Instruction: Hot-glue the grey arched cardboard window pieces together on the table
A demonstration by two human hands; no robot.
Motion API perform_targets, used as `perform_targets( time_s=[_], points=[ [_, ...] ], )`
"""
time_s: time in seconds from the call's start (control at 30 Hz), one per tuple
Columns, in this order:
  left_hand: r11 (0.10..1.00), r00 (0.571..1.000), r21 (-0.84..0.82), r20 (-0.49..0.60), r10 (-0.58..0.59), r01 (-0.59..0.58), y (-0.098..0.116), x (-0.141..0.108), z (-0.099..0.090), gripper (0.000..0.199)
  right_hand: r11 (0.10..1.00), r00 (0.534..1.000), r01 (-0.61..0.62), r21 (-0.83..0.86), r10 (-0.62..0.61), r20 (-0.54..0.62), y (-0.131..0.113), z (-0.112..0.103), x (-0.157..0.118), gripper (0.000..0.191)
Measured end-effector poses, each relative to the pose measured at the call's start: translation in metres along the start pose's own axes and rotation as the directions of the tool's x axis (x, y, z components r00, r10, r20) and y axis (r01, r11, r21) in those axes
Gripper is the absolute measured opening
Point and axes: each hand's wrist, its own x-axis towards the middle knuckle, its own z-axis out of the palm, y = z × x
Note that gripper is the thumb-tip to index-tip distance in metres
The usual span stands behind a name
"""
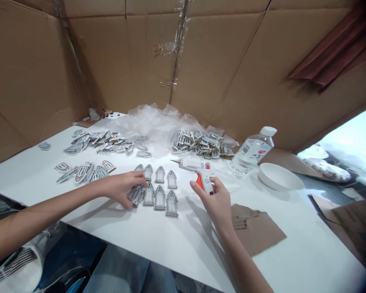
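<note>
My right hand (217, 203) is closed around the handle of a white glue gun (198, 166) with an orange trigger, its metal nozzle pointing left. On the white table, my left hand (125, 189) has its fingers bent round a small grey arched window piece (136, 194) at the left end of a row. Beside it, more arched pieces (159, 198) lie in two rows, their points away from me. A loose group of similar pieces (87, 173), some with white and brown faces, lies beyond my left forearm.
Larger heaps of arched pieces (198, 143) and crumpled clear plastic bags (158, 124) lie toward the cardboard wall (219, 61). On the right are a water bottle (251, 150), a white bowl (279, 177) and a torn cardboard piece (258, 230). A fan (16, 268) stands below the table at left.
</note>
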Motion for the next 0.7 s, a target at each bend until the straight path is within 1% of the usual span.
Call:
perform_targets(
  time_s=[0.07, 0.17, 0.33, 0.4, 0.47, 0.53, 0.63, 0.7],
  points=[
    [0.999, 0.999, 0.009, 0.015, 0.037, -0.037, 0.000, 0.005, 0.005, 0.064, 1.000, 1.000, 0.001, 0.016, -0.001, 0.006, -0.002, 0.000, -0.001, 0.051],
    [0.997, 0.998, 0.033, 0.005, 0.067, -0.067, -0.002, 0.010, 0.009, 0.061, 1.000, 1.000, 0.003, 0.025, -0.003, 0.015, -0.002, -0.001, -0.002, 0.051],
    [0.998, 0.999, 0.043, 0.023, 0.033, -0.034, 0.000, 0.011, 0.010, 0.055, 0.999, 0.999, 0.004, 0.032, -0.005, 0.034, -0.002, 0.000, -0.002, 0.051],
    [0.999, 0.999, 0.038, 0.032, 0.032, -0.033, 0.002, 0.010, 0.008, 0.056, 0.999, 0.999, 0.007, 0.044, -0.008, 0.038, -0.004, -0.001, -0.003, 0.050],
    [1.000, 1.000, 0.025, 0.016, 0.017, -0.018, 0.000, 0.010, 0.003, 0.056, 0.998, 0.999, 0.008, 0.055, -0.010, 0.040, -0.004, -0.001, -0.003, 0.049],
    [1.000, 0.999, 0.006, -0.041, -0.011, 0.011, -0.007, 0.012, -0.005, 0.054, 0.998, 0.999, 0.009, 0.057, -0.011, 0.038, -0.004, -0.001, -0.003, 0.049],
    [0.999, 0.987, 0.002, -0.150, -0.050, 0.051, -0.027, 0.022, -0.018, 0.052, 0.999, 0.999, 0.001, 0.050, -0.003, 0.051, -0.002, -0.001, -0.001, 0.050],
    [0.995, 0.983, 0.019, -0.161, -0.092, 0.097, -0.041, 0.031, -0.022, 0.052, 0.999, 0.998, -0.001, 0.050, -0.002, 0.060, -0.001, -0.001, -0.001, 0.049]
  ],
)
